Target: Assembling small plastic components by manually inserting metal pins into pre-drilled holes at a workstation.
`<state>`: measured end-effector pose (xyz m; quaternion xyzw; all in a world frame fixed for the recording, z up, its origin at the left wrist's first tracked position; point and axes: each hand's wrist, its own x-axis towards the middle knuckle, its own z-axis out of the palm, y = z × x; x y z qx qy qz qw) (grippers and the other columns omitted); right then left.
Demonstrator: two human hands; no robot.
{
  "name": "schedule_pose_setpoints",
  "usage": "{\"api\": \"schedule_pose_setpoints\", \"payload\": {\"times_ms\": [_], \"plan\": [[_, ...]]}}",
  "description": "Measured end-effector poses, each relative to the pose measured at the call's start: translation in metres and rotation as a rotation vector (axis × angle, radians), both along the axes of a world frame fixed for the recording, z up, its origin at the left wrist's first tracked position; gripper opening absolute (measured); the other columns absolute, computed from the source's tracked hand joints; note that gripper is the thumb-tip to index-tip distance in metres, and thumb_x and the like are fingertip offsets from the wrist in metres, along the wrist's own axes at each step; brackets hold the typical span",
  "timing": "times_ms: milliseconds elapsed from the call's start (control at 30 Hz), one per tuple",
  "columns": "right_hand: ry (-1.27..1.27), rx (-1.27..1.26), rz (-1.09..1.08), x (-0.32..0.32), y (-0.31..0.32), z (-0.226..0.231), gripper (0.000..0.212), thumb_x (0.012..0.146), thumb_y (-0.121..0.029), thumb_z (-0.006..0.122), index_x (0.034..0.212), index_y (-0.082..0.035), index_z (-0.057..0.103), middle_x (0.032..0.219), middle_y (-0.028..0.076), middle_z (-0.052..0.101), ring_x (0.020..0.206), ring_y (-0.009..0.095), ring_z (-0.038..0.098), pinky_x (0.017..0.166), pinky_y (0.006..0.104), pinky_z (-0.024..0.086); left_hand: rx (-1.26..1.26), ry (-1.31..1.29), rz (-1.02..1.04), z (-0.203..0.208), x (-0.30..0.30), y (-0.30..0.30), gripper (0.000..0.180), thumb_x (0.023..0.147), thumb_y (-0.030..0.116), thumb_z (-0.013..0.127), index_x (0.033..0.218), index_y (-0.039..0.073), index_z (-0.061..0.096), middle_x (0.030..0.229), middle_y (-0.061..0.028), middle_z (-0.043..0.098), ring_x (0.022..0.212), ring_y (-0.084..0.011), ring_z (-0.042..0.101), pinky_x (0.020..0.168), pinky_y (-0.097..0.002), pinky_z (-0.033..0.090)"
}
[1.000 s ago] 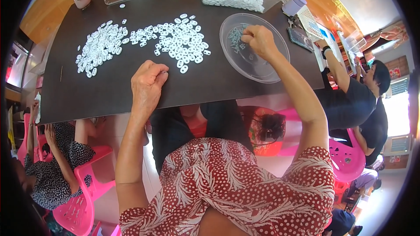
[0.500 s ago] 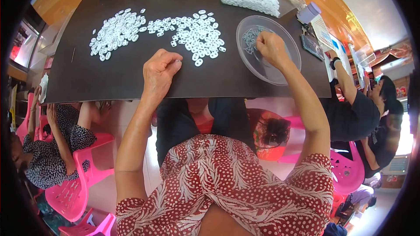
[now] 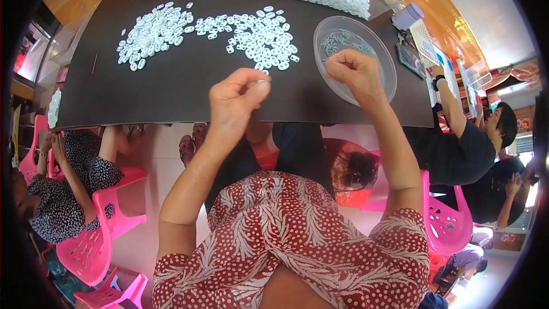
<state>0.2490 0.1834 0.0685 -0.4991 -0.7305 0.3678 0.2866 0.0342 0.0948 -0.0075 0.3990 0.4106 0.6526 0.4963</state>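
1. The round clear tray (image 3: 389,71) holds a scatter of slim grey-green screws (image 3: 340,40), so plenty of these remain loose; they look like screws, though they are small in this view.
2. Farther off behind the tray, a rectangular clear bin (image 3: 382,1) holds a deep mass of white plastic pieces, apparently a large unworked supply.
3. Directly left of the tray, a spread heap of white two-hole oval pieces (image 3: 269,40) lies on the dark tabletop (image 3: 171,91); a denser heap of white ovals (image 3: 150,34) lies farther left of it. The denser heap may be the finished portion, but whether any piece there carries a screw is too small to tell.
4. The right hand (image 3: 355,74) is over the near part of the tray, thumb and forefinger pressed together. Whatever may be between them is hidden; the visible screws lie just beyond its fingers, inside the tray.
5. The left hand (image 3: 235,98) is left of the tray and nearer the body, thumb and fingers together. Something pale shows at the thumb tip: nail or white piece, I cannot tell. The spread heap's nearest ovals lie just past its fingertips.
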Motion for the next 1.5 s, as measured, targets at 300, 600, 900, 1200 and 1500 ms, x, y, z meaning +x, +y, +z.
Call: {"api": "schedule_pose_setpoints", "payload": {"times_ms": [300,600,900,1200,1500], "plan": [[-0.133,0.287,0.257,-0.050,-0.038,-0.014,0.006,0.078,-0.004,0.064,0.082,-0.001,0.062,0.075,0.002,0.062,0.068,0.006,0.054,0.062,0.0218,0.044,-0.079,-0.144,-0.152,0.007,0.012,0.002,0.013,0.083,0.012,0.066,0.087,-0.001,0.064,0.069,-0.0016,0.059,0.056,-0.0046,0.049,0.051,-0.0169,0.038],[0.149,0.062,0.159,-0.060,-0.050,-0.026,0.006,0.078,-0.004,0.064,0.082,0.001,0.061,0.077,0.000,0.061,0.072,0.005,0.054,0.066,0.0214,0.045,-0.122,-0.268,-0.117,0.002,0.002,-0.011,0.011,0.083,0.004,0.061,0.092,-0.002,0.064,0.072,-0.0044,0.062,0.058,-0.0063,0.053,0.055,-0.0173,0.043],[0.056,0.024,0.243,-0.064,-0.054,-0.035,0.007,0.080,-0.003,0.062,0.084,0.002,0.061,0.078,0.001,0.061,0.075,0.006,0.055,0.069,0.0217,0.045,-0.151,-0.287,-0.074,-0.007,-0.003,-0.022,0.013,0.084,0.001,0.060,0.096,-0.004,0.062,0.075,-0.0061,0.063,0.062,-0.0084,0.057,0.060,-0.0188,0.048],[0.079,0.081,0.245,-0.068,-0.054,-0.043,0.004,0.079,-0.003,0.062,0.081,-0.001,0.061,0.071,-0.001,0.057,0.060,0.002,0.046,0.052,0.0203,0.039,-0.130,-0.242,-0.058,-0.008,-0.003,-0.024,0.007,0.085,0.002,0.059,0.091,-0.002,0.062,0.073,-0.0038,0.062,0.061,-0.0062,0.054,0.058,-0.0182,0.045],[0.126,0.016,0.220,-0.070,-0.058,-0.045,0.005,0.079,-0.004,0.062,0.081,0.000,0.061,0.070,-0.001,0.057,0.060,0.002,0.046,0.052,0.0195,0.039,-0.110,-0.229,-0.068,-0.012,-0.004,-0.026,0.010,0.084,0.006,0.062,0.091,-0.002,0.062,0.076,-0.0047,0.062,0.062,-0.0083,0.055,0.059,-0.0196,0.046]]}}
